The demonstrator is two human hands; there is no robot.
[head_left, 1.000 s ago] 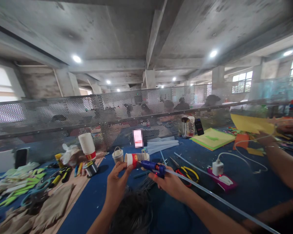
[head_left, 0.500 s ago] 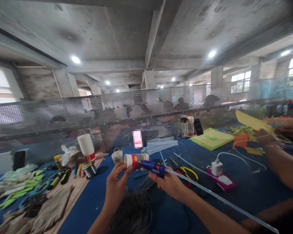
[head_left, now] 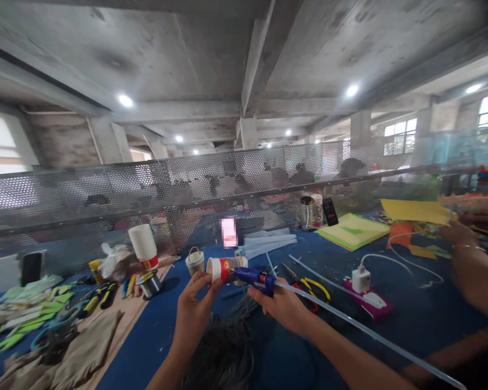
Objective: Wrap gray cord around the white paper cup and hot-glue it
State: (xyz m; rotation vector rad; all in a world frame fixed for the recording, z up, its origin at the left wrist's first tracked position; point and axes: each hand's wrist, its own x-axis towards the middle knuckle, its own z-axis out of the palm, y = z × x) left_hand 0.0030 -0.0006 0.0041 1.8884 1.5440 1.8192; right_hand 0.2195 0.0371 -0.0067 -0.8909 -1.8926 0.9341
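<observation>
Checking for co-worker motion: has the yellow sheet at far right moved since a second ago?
Yes. The yellow sheet has dropped and flattened, now lying lower against the mesh fence beside the green pad.

A single head-worn camera looks forward, pitched high: concrete ceiling fills the upper half. The perforated metal screen [head_left: 244,179] crosses mid-frame, facing the lens from across the blue table [head_left: 410,325]. Below the screen the table runs toward the wearer, whose forearms enter close at the bottom edge. No second view overlaps.
</observation>
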